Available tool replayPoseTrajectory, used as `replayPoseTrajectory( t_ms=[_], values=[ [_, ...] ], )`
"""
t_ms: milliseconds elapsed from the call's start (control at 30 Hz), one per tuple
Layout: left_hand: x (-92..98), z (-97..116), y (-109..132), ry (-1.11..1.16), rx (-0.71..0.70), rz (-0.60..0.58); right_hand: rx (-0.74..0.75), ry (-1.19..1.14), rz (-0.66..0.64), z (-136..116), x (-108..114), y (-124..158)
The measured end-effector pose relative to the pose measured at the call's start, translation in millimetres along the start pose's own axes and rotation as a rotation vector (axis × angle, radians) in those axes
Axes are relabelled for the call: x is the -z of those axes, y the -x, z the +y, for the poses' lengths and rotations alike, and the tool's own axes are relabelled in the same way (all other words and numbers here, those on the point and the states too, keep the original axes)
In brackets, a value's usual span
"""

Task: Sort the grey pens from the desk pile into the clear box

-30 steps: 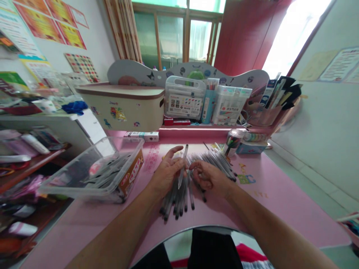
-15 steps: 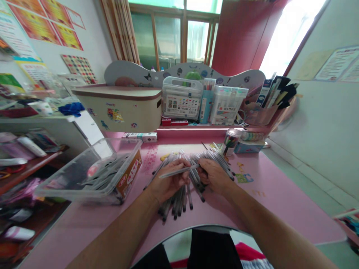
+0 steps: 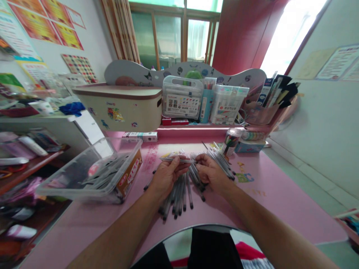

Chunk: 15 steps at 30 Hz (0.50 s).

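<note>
My left hand (image 3: 167, 175) pinches a clear pen barrel (image 3: 179, 160), which lies roughly level across its fingers. At the barrel's right end, the fingers of my right hand (image 3: 209, 172) are closed on it. Beneath and around both hands, a pile of clear pens with dark tips (image 3: 176, 198) is spread on the pink desk (image 3: 275, 201). More pens (image 3: 221, 160) fan out behind my right hand. To the left stands a clear plastic bin (image 3: 75, 192) holding many grey pens (image 3: 108, 173).
A jar of pens (image 3: 231, 142) and a blue box (image 3: 249, 146) stand at the desk's back right. On the raised shelf are a cream storage box (image 3: 120, 112), marker cases (image 3: 182, 99) and a pink pen holder (image 3: 259, 113). Cluttered shelves (image 3: 33, 164) are at far left.
The barrel has turned from slanting down to the left to nearly level, and my left hand has rotated and risen slightly with it. My right hand's fingers have shifted a little.
</note>
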<state>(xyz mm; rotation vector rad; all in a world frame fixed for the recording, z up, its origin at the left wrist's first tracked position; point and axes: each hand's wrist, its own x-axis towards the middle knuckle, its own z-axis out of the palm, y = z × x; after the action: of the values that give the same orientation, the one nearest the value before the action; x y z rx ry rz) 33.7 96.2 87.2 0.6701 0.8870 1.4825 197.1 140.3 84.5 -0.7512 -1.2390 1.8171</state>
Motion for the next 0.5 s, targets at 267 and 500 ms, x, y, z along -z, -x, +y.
replayPoseTrajectory(
  t_ms=[267, 500],
  values=[
    [-1.2, 1.6, 2.0, -0.040, -0.028, -0.030, -0.018, 0.178, 0.037, 0.3, 0.4, -0.1],
    [2.0, -0.5, 1.0, -0.058, -0.040, -0.038, -0.019, 0.106, 0.050, -2.5, -1.7, 1.6]
  ],
)
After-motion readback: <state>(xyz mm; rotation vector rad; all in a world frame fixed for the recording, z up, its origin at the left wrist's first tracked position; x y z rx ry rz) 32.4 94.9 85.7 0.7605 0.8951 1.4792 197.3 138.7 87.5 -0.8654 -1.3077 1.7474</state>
